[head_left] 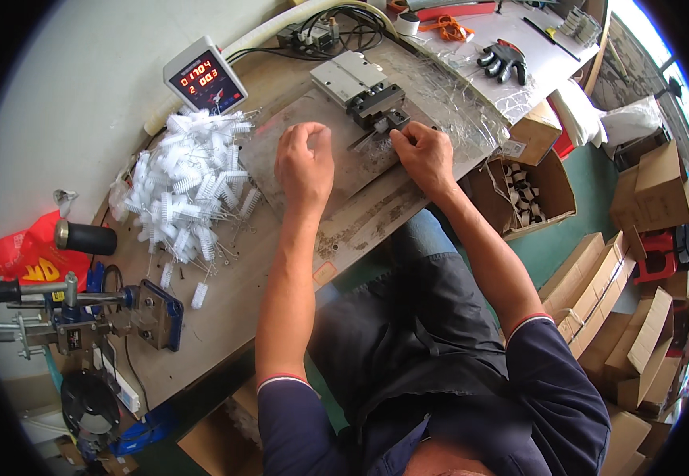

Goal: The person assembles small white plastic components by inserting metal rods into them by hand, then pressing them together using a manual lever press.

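L hand [305, 165]: fingers curling loosely twd thumb, tips blurring a bit; hovering over the metal plate [352, 168]; can't tell if it's pinching anything.
R hand [425, 157]: curling in, thumb + index coming together right by the clamp's near end; can't tell if a small part is sitting btwn them.
Clamp fixture [352, 77]: silver block w/ black front end, lying ahead-left of R hand, ahead-right of L hand; sth small and pale is showing at its near end, too small to ID.
Brushes [190, 182]: white bristles, wire stems, piling up in a big heap just left of L hand; one loose brush [199, 295] is lying nearer the person, left of L forearm.
Counter [204, 77]: white box, red digits glowing, standing ahead-left of L hand, behind the heap.
Press [75, 329]: hand-lever type, sitting well left of L hand, nearer the person.
Glove [503, 62]: black + grey, lying ahead-right of R hand on the white-topped table [547, 77].
Carton [541, 210]: standing right of R hand, below bench level, pale strips filling it.
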Action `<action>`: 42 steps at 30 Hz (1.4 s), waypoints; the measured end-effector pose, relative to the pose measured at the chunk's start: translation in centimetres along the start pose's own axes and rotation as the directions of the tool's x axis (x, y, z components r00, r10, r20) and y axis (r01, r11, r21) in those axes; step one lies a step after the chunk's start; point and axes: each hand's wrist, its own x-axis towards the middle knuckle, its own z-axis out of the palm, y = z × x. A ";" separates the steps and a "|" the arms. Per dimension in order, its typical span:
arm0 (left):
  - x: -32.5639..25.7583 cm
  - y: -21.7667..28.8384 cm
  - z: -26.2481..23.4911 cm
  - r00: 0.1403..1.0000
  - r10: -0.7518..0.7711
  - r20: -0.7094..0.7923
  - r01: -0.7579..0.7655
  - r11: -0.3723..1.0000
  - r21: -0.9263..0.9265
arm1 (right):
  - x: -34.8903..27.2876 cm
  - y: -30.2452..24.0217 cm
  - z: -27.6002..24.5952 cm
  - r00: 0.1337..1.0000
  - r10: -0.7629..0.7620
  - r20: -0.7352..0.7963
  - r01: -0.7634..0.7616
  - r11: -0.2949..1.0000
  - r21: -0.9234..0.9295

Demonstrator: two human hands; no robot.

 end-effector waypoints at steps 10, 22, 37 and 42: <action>-0.6 1.6 0.8 0.952 0.109 0.287 -0.121 0.992 0.024 | -0.1 -0.1 -0.2 1.000 0.004 -0.009 -0.003 1.000 0.025; -0.8 1.2 1.7 0.926 0.309 0.215 -0.340 0.932 0.125 | -0.1 -0.1 -0.2 1.000 -0.025 -0.001 0.025 1.000 -0.013; -1.6 1.5 -0.1 0.960 0.281 0.010 -0.280 0.955 0.101 | -0.2 1.1 -0.6 1.000 0.010 0.010 -0.013 0.921 0.389; -1.7 1.7 -0.1 0.949 0.313 0.041 -0.313 0.950 -0.004 | -0.3 0.9 -0.8 0.987 -0.145 0.072 0.071 0.789 0.610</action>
